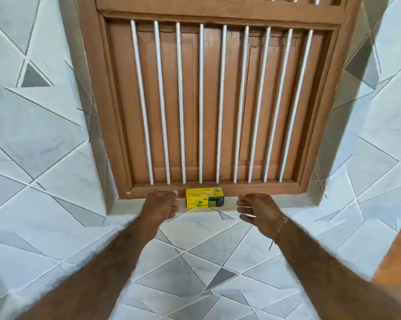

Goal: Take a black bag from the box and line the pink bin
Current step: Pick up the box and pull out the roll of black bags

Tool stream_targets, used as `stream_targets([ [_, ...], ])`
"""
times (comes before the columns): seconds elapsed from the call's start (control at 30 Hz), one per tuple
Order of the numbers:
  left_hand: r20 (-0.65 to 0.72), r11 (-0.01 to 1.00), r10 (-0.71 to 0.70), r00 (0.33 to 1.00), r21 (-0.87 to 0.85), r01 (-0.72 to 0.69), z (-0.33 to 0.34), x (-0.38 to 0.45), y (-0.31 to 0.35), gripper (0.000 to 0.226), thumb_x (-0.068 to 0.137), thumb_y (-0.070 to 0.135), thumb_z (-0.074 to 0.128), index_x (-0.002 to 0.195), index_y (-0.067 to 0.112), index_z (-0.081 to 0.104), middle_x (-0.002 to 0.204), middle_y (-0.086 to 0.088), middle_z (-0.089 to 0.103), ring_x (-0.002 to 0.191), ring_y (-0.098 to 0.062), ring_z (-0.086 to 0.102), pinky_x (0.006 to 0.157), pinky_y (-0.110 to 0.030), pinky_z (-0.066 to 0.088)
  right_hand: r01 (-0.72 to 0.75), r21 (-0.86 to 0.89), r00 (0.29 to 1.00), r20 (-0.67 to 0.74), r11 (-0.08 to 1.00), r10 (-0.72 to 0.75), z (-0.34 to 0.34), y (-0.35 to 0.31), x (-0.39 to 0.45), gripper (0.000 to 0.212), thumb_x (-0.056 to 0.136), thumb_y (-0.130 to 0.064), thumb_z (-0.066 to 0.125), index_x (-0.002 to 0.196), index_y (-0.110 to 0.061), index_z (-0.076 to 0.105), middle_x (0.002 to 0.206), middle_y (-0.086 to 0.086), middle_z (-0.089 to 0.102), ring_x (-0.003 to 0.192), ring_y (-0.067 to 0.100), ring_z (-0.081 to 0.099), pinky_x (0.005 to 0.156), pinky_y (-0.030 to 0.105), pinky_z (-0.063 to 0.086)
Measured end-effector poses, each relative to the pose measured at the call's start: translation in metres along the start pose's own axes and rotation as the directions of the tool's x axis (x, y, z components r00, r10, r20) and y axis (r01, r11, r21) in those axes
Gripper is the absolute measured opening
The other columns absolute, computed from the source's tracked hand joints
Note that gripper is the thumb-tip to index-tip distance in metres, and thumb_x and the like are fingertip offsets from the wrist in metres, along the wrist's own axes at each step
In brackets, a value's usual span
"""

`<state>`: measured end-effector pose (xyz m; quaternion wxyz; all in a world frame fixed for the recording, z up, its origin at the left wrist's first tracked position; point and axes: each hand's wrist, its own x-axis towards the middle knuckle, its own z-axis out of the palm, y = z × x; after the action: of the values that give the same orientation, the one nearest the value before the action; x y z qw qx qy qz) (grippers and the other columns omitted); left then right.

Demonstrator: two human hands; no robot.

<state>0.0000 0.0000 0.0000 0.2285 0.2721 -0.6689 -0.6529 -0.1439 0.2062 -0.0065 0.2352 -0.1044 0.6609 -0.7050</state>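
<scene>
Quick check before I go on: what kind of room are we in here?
Probably a tiled room in a home, maybe a bathroom or kitchen: patterned grey wall tiles, a wooden window with white bars, bin-bag box on its sill.

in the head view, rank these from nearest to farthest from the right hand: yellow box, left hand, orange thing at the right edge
From the right hand:
1. yellow box, just to its left on the ledge under the wooden window, a small gap between them.
2. left hand, on the far side of the box.
3. orange thing, blurred, at the frame's right edge, lower down.
</scene>
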Motion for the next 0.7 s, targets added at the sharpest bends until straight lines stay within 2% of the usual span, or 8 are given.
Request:
stream_targets([
  [0.1, -0.049, 0.999, -0.023, 0.999, -0.035, 0.021, 0.014, 0.036, -0.014, 0.008, 0.092, 0.016, 0.057, 0.085, 0.011, 0.059, 0.083, -0.013, 0.056, 0.064, -0.018, 0.048, 0.058, -0.027, 0.039, -0.023, -0.012, 0.999, -0.026, 1.000, 0.023, 0.011, 0.008, 0.042, 0.014, 0.093, -0.012, 0.051, 0.084, -0.010, 0.061, 0.085, 0.011, 0.059, 0.070, 0.020, 0.054, 0.065, 0.031, 0.046],
  [0.23, -0.086, 0.969, 0.045, 0.995, 0.244, -0.023, 0.040, 0.080, -0.033, 0.025, 0.090, 0.025, 0.057, 0.080, 0.007, 0.070, 0.082, -0.005, 0.063, 0.084, -0.020, 0.055, 0.076, -0.031, 0.040, -0.004, -0.131, 0.999, -0.035, 0.991, -0.001, 0.022, 0.018, 0.098, 0.021, 0.092, -0.012, 0.051, 0.072, -0.015, 0.055, 0.075, 0.009, 0.048, 0.060, 0.019, 0.044, 0.055, 0.029, 0.037],
  [0.3, -0.068, 0.909, 0.051, 0.996, 0.417, -0.018, 0.053, 0.101, -0.042, 0.037, 0.086, 0.039, 0.050, 0.074, 0.008, 0.066, 0.083, -0.008, 0.065, 0.086, -0.026, 0.059, 0.075, -0.032, 0.042, 0.040, -0.295, 0.999, 0.014, 0.955, -0.038, 0.026, 0.023, 0.123, 0.026, 0.094, -0.017, 0.051, 0.068, -0.019, 0.054, 0.071, 0.006, 0.051, 0.058, 0.017, 0.045, 0.054, 0.028, 0.037],
  [0.4, -0.158, 0.894, 0.033, 0.987, 0.447, 0.042, 0.069, 0.115, -0.050, 0.036, 0.089, 0.041, 0.052, 0.061, 0.017, 0.056, 0.065, 0.002, 0.056, 0.076, -0.027, 0.055, 0.067, -0.030, 0.035, 0.082, -0.408, 0.995, 0.093, 0.910, -0.048, 0.034, 0.032, 0.145, 0.025, 0.094, -0.021, 0.050, 0.070, -0.020, 0.059, 0.073, 0.004, 0.056, 0.060, 0.012, 0.048, 0.060, 0.027, 0.041],
  [0.47, -0.282, 0.920, 0.075, 0.956, 0.390, 0.043, 0.078, 0.118, -0.051, 0.028, 0.090, 0.041, 0.054, 0.075, 0.021, 0.064, 0.070, 0.009, 0.059, 0.073, -0.019, 0.056, 0.065, -0.028, 0.036, 0.148, -0.364, 0.988, 0.006, 0.920, -0.157, 0.035, 0.036, 0.153, 0.021, 0.090, -0.023, 0.058, 0.073, -0.018, 0.068, 0.079, -0.001, 0.065, 0.073, 0.015, 0.058, 0.072, 0.032, 0.047],
  [0.57, -0.459, 0.997, 0.066, 0.886, 0.069, -0.038, 0.084, 0.117, -0.050, 0.018, 0.081, 0.031, 0.072, 0.090, 0.016, 0.065, 0.084, 0.005, 0.068, 0.079, -0.014, 0.063, 0.073, -0.032, 0.050, 0.177, -0.129, 0.982, -0.044, 0.976, -0.184, 0.035, 0.047, 0.153, 0.013, 0.088, -0.024, 0.066, 0.082, -0.013, 0.065, 0.087, 0.002, 0.069, 0.084, 0.019, 0.062, 0.080, 0.039, 0.049],
  [0.63, -0.445, 0.991, 0.027, 0.895, -0.103, -0.082, 0.081, 0.113, -0.052, 0.022, 0.076, 0.021, 0.078, 0.092, 0.013, 0.066, 0.088, -0.003, 0.070, 0.079, -0.019, 0.067, 0.076, -0.042, 0.057, 0.061, 0.144, 0.997, 0.028, 0.988, -0.065, 0.034, 0.054, 0.148, 0.010, 0.090, -0.017, 0.064, 0.087, -0.008, 0.060, 0.094, 0.012, 0.068, 0.089, 0.025, 0.063, 0.084, 0.048, 0.052],
  [0.7, -0.399, 0.983, 0.014, 0.917, -0.164, -0.086, 0.075, 0.110, -0.054, 0.024, 0.074, 0.014, 0.080, 0.093, 0.010, 0.066, 0.090, -0.008, 0.070, 0.080, -0.024, 0.069, 0.077, -0.048, 0.060, 0.026, 0.278, 0.998, 0.048, 0.960, -0.040, 0.036, 0.059, 0.144, 0.006, 0.090, -0.012, 0.062, 0.094, -0.008, 0.058, 0.097, 0.013, 0.068, 0.089, 0.027, 0.065, 0.086, 0.053, 0.052],
])
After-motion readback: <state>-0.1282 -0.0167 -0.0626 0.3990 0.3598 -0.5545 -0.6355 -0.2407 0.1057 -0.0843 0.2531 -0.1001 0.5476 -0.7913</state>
